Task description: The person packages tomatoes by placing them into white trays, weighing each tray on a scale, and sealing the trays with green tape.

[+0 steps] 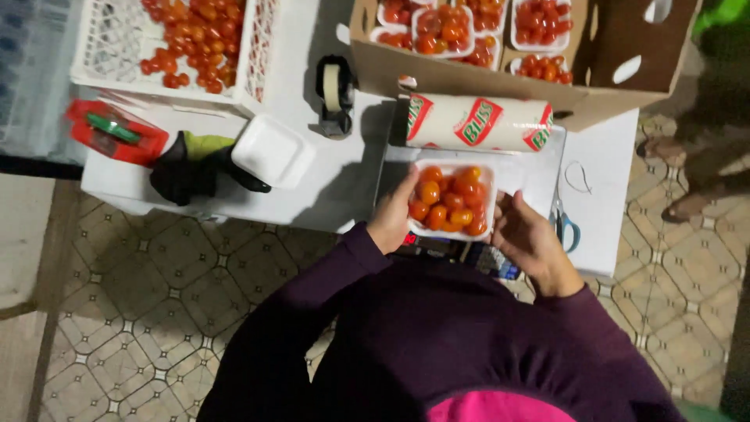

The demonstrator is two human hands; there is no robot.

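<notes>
While both hands grip it, white tray of cherry tomatoes (451, 202) sits between them on white table (344, 180), left hand (393, 215) curled on 1 edge, right hand (525, 234) cupping the other, film roll (478, 123) just beyond.

White crate (101, 47) of tomatoes and cardboard box (469, 78) both cut off at the top edge. Scissors (564, 223) partly concealed behind the right hand (531, 242). Dark items under the tray's (451, 201) near edge indistinct.
</notes>
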